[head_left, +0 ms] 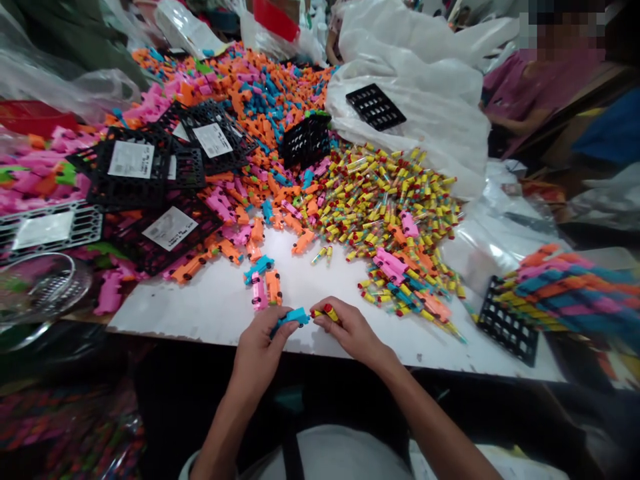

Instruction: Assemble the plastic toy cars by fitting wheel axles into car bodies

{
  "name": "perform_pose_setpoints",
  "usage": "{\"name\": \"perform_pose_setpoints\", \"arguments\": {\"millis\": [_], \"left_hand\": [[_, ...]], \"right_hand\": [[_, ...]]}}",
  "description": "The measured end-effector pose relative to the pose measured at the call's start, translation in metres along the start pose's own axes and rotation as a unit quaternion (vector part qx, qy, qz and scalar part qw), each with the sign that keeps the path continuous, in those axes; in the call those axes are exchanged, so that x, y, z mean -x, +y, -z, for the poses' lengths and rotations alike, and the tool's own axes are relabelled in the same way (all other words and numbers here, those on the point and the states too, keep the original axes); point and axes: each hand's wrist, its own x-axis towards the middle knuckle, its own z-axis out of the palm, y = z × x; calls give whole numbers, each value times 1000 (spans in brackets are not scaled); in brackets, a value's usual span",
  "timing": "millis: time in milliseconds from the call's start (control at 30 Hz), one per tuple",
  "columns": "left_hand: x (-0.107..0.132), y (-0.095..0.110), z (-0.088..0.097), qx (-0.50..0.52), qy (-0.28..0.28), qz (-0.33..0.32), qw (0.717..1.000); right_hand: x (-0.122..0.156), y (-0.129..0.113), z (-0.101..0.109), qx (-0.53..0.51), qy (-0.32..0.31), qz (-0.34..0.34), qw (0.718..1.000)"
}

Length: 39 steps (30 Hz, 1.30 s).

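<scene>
My left hand (pixel 263 337) pinches a blue toy car (pixel 295 316) just above the table's near edge. Close to the car's end, my right hand (pixel 347 327) grips small yellow tubes with red caps (pixel 327 311); how many is hard to make out. Just beyond my left hand lie a pink toy car (pixel 259 291), an orange toy car (pixel 273 287) and another blue one (pixel 259 267). A large pile of yellow red-capped tubes (pixel 385 193) spreads ahead of my right hand, with several toy cars on its near side.
A heap of colourful toy cars (pixel 265 100) covers the back and left. Black plastic trays with white labels (pixel 133 160) lie on it. A tray (pixel 510 323) and stacked filled toys (pixel 575 287) stand at right. Behind are a white plastic sack (pixel 410 60) and a person in pink (pixel 540 87).
</scene>
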Motion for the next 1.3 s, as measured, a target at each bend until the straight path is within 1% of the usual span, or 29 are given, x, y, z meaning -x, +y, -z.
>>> {"name": "perform_pose_setpoints", "arguments": {"millis": [133,400,533,600,667,700,767,833,867,967,1067,1133,1200,1300], "left_hand": [[0,-2,-1,-7,-8,-12,1000],[-3,0,-1,-9,-10,-27,1000],[-3,-1,1,-20,-42,-45,998],[-2,0,1,-22,-40,-36,998],[-1,1,-1,-14,-20,-11,1000],[0,1,-2,-8,-12,0,1000],[0,2,-3,1,-12,11,1000],[1,2,-4,13,-18,15,1000],[1,2,-3,19,-18,21,999],[2,1,-2,45,-8,56,997],[2,2,-2,68,1,92,993],[3,2,-4,72,-2,108,992],[3,1,-8,72,-11,122,990],[4,-1,-16,63,-40,130,989]], "right_hand": [[-2,-1,2,22,-5,29,999],[-1,0,5,-21,-27,-1,999],[-3,1,6,0,-62,9,998],[-4,0,6,34,-74,44,996],[-4,-1,6,64,-65,85,992],[-3,-2,6,70,-56,94,992],[-2,-2,6,64,-46,89,993],[-2,-1,5,60,-46,79,994],[-1,0,4,66,-49,86,993],[0,2,2,123,-49,148,980],[3,6,-1,230,-28,211,950],[7,9,-3,299,-8,230,926],[12,13,-5,340,-1,240,909],[20,19,-9,353,-13,248,902]]}}
